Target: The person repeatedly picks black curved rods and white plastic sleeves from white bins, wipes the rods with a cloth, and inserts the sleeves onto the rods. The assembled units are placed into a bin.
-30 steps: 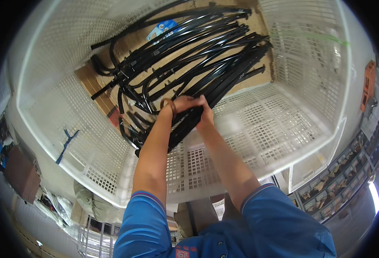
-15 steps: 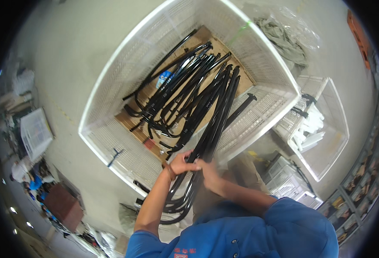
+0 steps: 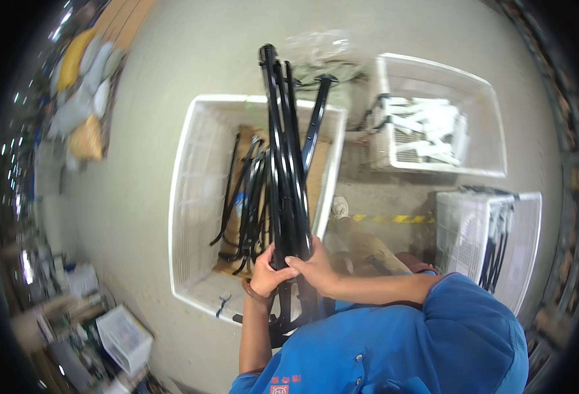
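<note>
A bundle of long, glossy black tubes (image 3: 283,164) rises in front of me, its far ends above the crate's far rim. My left hand (image 3: 266,272) wraps the bundle's left side near my body. On the right side my right hand (image 3: 314,268) closes round it, the thumbs almost meeting on top. One black bar with a flared end (image 3: 317,121) slants out to the right of the bundle. Below stands a large white mesh crate (image 3: 186,197). More black tubes (image 3: 250,190), some with curved ends, lie in it on brown cardboard. The bundle's near end is partly hidden by my hands.
At the far right a white crate (image 3: 486,125) holds white pieces (image 3: 434,128). Nearer on the right stands another white crate (image 3: 463,223) with thin black rods (image 3: 495,243). Sacks (image 3: 79,111) lie at far left, a smaller white bin (image 3: 127,341) at lower left.
The bundle has been raised out of the large crate and now points more straight ahead, still in both hands. My view has turned to the right, showing more of the right-hand crates.
</note>
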{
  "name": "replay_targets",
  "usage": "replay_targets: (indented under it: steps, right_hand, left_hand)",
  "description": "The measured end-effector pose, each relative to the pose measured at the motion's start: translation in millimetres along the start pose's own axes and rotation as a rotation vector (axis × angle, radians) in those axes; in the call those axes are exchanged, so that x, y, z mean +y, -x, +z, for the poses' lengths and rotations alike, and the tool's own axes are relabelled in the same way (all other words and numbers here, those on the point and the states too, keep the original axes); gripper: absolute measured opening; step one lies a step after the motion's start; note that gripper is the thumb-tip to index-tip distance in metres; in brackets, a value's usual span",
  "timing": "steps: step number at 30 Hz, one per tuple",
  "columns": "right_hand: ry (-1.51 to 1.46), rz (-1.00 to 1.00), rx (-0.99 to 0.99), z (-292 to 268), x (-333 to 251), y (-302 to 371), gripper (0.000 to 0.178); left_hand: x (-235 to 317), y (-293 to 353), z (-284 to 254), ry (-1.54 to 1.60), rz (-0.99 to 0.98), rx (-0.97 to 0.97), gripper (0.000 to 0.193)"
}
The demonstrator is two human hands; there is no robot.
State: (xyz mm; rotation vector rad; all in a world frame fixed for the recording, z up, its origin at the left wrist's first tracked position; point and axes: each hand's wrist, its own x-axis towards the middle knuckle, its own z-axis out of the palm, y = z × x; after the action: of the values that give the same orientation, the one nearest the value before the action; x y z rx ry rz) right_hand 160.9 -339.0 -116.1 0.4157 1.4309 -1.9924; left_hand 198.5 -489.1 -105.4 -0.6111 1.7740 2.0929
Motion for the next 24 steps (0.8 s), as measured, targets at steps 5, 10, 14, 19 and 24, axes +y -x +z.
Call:
replay_targets:
  steps: [5, 10, 14, 19, 24]
  right_hand:
    - [0.036, -0.063, 0.238, -56.9, -41.5, 0.5, 0.069]
    - [-0.052, -0.184, 0.427, -139.8, -68.4, -22.6, 0.058]
    - [-0.154, -0.066, 0.481, -235.8, -90.5, -65.9, 0.052]
    - [-0.270, 0.006, 0.507, -358.0, -125.7, -161.2, 0.045]
    - [-0.306, 0.172, 0.423, -471.3, -157.1, -269.5, 0.052]
  left_hand:
    - [4.9, -59.0, 55.3, 0.033, 0.014, -0.295, 0.066]
    - [-8.7, -135.8, 137.4, 0.086, -0.128, -0.419, 0.052]
    - [-33.2, -221.2, 213.4, 0.036, -0.267, -0.494, 0.045]
    - [-67.1, -349.8, 306.1, 0.179, -0.511, -0.475, 0.035]
    - [-92.4, -468.2, 382.2, 0.217, -0.608, -0.330, 0.036]
